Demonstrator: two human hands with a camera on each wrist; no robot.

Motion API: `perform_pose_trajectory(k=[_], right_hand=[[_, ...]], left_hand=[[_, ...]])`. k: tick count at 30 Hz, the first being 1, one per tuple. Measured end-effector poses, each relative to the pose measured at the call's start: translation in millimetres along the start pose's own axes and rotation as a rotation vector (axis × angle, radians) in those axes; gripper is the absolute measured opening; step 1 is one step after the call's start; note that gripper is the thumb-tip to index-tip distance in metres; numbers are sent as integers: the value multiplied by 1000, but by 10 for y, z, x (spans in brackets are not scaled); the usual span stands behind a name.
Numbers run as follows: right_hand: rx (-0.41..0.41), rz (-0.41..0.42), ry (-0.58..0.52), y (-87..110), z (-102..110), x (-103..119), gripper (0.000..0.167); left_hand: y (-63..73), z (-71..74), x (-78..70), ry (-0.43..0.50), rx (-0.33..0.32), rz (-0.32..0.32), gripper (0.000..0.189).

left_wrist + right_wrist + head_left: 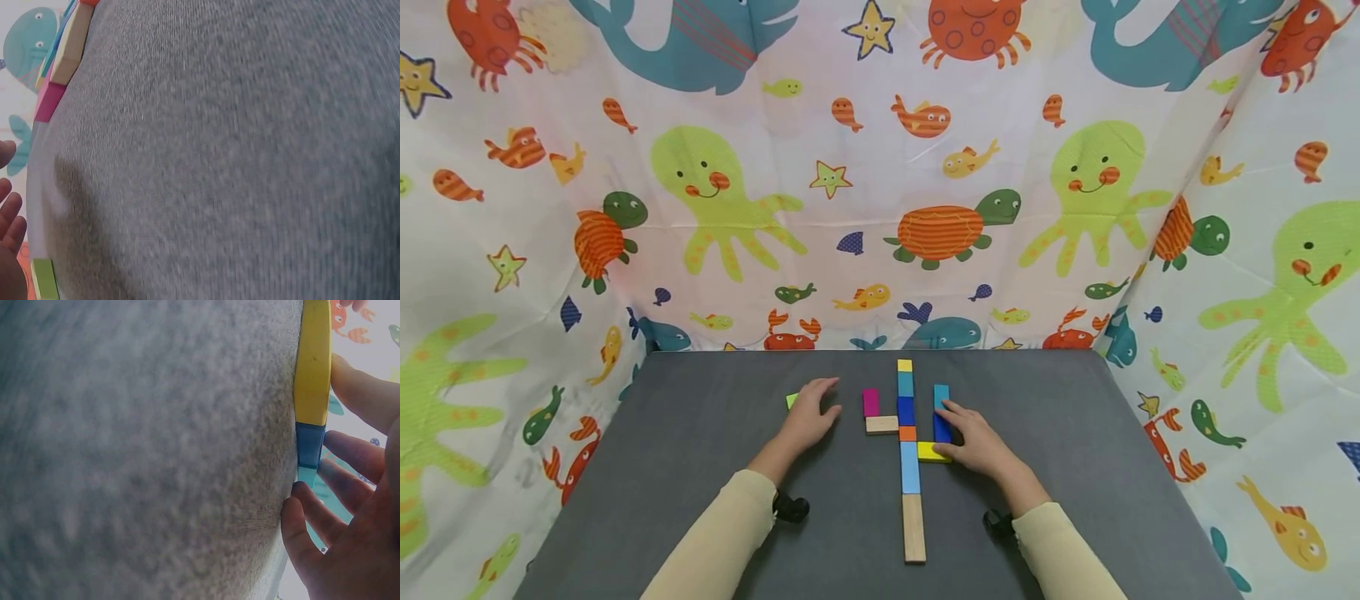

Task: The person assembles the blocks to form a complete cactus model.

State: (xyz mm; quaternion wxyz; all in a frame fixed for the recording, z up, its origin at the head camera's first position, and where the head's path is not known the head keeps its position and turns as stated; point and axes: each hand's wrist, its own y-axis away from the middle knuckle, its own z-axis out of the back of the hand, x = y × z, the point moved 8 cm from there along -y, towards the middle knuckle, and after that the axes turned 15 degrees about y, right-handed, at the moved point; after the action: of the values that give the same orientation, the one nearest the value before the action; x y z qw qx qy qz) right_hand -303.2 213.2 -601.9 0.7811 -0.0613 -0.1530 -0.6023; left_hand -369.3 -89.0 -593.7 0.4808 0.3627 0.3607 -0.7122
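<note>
Flat on the grey table, coloured blocks form a column with a side branch on each side. My right hand [981,442] is at the right branch, its thumb by the yellow block [928,452] and its fingers beside the dark blue block [942,430] and light blue block [941,395]. In the right wrist view its fingers [306,540] are slightly bent along these blocks. Left of the column, my left hand [807,417] hovers with fingers spread and holds nothing. A green block [791,401] lies partly hidden behind it; the left wrist view also shows this green block [44,279].
The column runs from a small yellow block [905,365] at the far end through an orange block [907,433] to a long plain wooden block [913,529] nearest me. A tan block [882,425] and magenta block [870,402] make the left branch. A sea-animal curtain [827,242] surrounds the table.
</note>
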Motion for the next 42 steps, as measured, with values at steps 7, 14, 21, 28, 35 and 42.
perform_pose_trajectory(k=[7, 14, 21, 28, 35, 42], right_hand=[[5, -12, 4, 0, -20, -23, 75], [4, -18, 1, 6, -23, -41, 75], [-1, -18, 7, 4, -24, -51, 74], [-3, -16, 4, 5, -28, -41, 74], [-1, -13, 5, 4, -24, -23, 74], [1, -18, 8, -12, -31, -23, 75]], left_hand=[[28, 168, 8, -34, -76, -28, 51], [29, 337, 29, -16, -124, -45, 51], [93, 449, 103, 7, -145, -5, 52], [143, 568, 219, 8, -185, 28, 53], [184, 653, 326, 1, -223, 65, 55], [187, 625, 419, -17, -184, 157, 58]])
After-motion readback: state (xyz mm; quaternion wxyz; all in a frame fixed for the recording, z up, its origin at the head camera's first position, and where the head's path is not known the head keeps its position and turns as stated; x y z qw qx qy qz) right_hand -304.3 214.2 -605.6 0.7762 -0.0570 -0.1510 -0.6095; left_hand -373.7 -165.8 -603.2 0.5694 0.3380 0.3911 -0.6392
